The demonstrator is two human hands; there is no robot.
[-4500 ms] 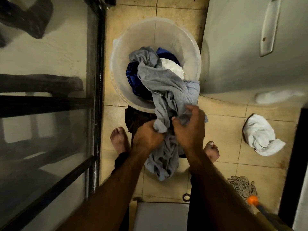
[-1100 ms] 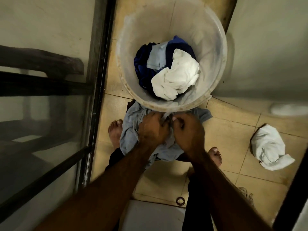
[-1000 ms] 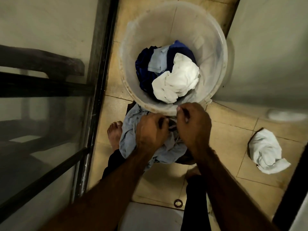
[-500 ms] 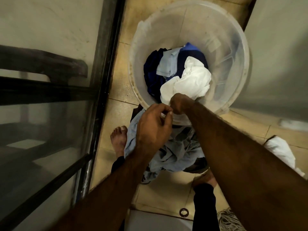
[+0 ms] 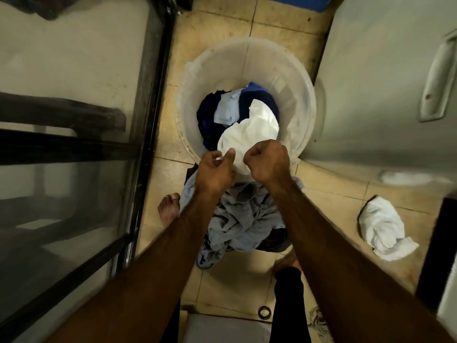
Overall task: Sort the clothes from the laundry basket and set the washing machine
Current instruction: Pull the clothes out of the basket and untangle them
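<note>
Standing on the beige tiled floor [image 5: 237, 283], a round translucent plastic laundry basket [image 5: 274, 63] is recorded just beside a pale appliance [image 5: 376, 82]. Contents: a crumpled white garment [image 5: 249, 129] uppermost, with dark blue clothing [image 5: 209, 120] and a light blue piece [image 5: 227, 108] beneath. The white garment's near edge is pinched by the left grip [image 5: 214, 169], and a fold is clenched in the right grip [image 5: 268, 160]. A grey-blue garment [image 5: 242, 219] is heaped on the floor below the basket's near rim, and a bundled white cloth [image 5: 380, 229] lies well apart to the right.
</note>
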